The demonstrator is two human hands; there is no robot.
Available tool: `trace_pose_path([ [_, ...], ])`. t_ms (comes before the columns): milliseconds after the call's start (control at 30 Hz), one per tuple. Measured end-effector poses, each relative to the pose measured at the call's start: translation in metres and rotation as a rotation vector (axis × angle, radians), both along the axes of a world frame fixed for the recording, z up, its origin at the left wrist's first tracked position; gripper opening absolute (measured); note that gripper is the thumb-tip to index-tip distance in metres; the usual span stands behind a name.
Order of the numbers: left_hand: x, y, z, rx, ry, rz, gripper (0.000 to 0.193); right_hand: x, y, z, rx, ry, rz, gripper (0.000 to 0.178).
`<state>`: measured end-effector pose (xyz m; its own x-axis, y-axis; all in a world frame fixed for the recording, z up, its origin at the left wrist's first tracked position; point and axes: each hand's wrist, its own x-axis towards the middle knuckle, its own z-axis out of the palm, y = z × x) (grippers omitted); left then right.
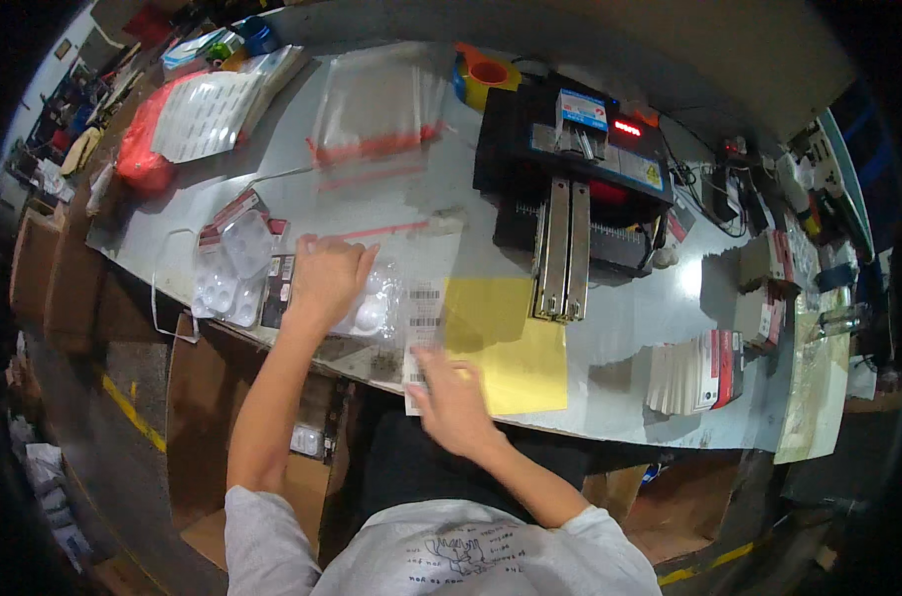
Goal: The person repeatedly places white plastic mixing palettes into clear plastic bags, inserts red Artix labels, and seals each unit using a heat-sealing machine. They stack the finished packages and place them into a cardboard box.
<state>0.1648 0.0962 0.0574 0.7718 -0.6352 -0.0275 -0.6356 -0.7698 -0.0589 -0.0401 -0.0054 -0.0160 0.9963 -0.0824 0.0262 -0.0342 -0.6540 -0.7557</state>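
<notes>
My left hand [329, 281] has its fingers bent down over a clear plastic tray with round wells [374, 310], gripping its left part; the fingertips are hidden. Beside it, my right hand [456, 405] is slightly blurred, thumb and forefinger apart, over the lower part of a white strip of barcode labels [425, 308]. The strip overlaps the left edge of a yellow sheet [511, 348]. Left of my left hand lie similar trays with round wells [230, 283] and a dark printed card [276, 290].
Clear bags with red edges [376, 104] lie farther back, near tape rolls [486, 74]. A black machine with a red display [590, 149] and metal rails [562, 253] stands right of centre. Stacked cards [694, 372] stand at the right. An open cardboard box [208, 417] is below the table edge.
</notes>
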Motion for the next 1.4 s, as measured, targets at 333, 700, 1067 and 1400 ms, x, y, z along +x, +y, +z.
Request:
trace_pose_path([
  [333,-0.179,0.034,-0.058,-0.545,0.932,0.369,0.029,-0.115,-0.122,-0.007,-0.092,0.047,-0.072,0.012],
  [700,-0.235,-0.019,-0.084,-1.242,1.581,0.700,0.031,-0.085,-0.134,-0.003,-0.018,0.003,-0.305,0.007],
  [1067,-0.198,0.002,-0.081,-1.130,1.484,0.607,0.023,-0.054,-0.079,-0.006,-0.029,0.050,-0.124,0.024],
  [1400,-0.199,-0.004,-0.073,-0.738,1.135,0.438,0.023,-0.046,-0.067,-0.009,-0.007,0.079,-0.115,0.022],
])
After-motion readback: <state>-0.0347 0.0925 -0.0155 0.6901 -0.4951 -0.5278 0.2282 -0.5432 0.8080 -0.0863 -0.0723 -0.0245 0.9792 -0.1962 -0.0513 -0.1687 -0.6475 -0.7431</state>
